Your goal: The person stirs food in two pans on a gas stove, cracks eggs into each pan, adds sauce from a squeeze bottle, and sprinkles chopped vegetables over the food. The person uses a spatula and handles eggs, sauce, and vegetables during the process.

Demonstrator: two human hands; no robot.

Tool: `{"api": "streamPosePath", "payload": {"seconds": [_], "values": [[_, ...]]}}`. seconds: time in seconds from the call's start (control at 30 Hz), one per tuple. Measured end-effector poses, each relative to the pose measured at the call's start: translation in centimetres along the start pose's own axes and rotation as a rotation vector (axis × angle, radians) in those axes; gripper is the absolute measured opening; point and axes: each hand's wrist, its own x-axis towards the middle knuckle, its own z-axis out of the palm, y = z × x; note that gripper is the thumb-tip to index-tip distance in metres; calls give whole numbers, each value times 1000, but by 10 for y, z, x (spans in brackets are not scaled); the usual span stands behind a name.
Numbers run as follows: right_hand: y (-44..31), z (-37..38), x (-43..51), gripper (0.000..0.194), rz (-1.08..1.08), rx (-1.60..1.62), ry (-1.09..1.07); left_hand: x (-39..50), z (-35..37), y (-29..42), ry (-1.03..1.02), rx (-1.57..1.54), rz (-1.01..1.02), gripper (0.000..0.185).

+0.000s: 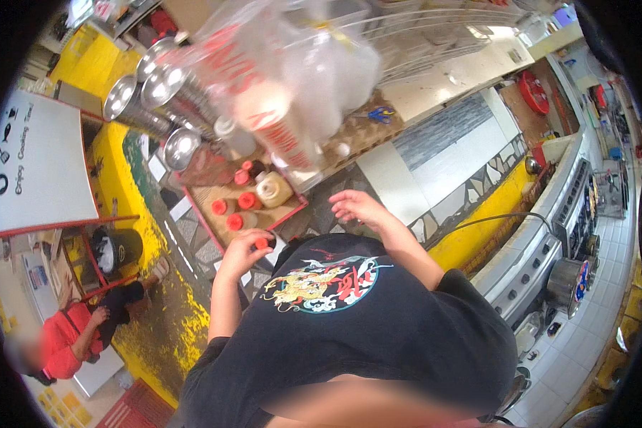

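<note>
My left hand [239,255] is closed around a small red-capped bottle [262,244], held close to my black T-shirt [406,321]; its lower part is hidden. Beyond that hand is a small red-edged table [208,226] with a brown top. Several bottles with red caps [235,221] stand on it, beside a squat bottle of pale yellow contents [276,190]. My right hand [365,209] hangs in the air right of the table, fingers apart and holding nothing. Clear plastic bags with red print [331,75] partly cover the table's far side.
Shiny metal containers [182,148] cluster at the table's far left. Blue-handled scissors [381,114] lie on a brown surface beyond. To my right runs a tiled counter with a gas stove [529,273] and a large pot [566,286]. A person in red [67,337] is at far left.
</note>
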Motion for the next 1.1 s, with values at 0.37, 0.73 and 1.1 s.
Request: {"api": "streamPosePath", "payload": {"seconds": [0.37,0.73,1.1], "values": [[15,-236,-92,83,-147,1086,-351,305,209,250,-115,-108,493,36],[26,-426,-186,64,-743,1483,109,476,361,411,-700,-369,747,37],[15,-687,-221,52,-1005,1978,672,738,533,483,-970,-47,567,76]]}}
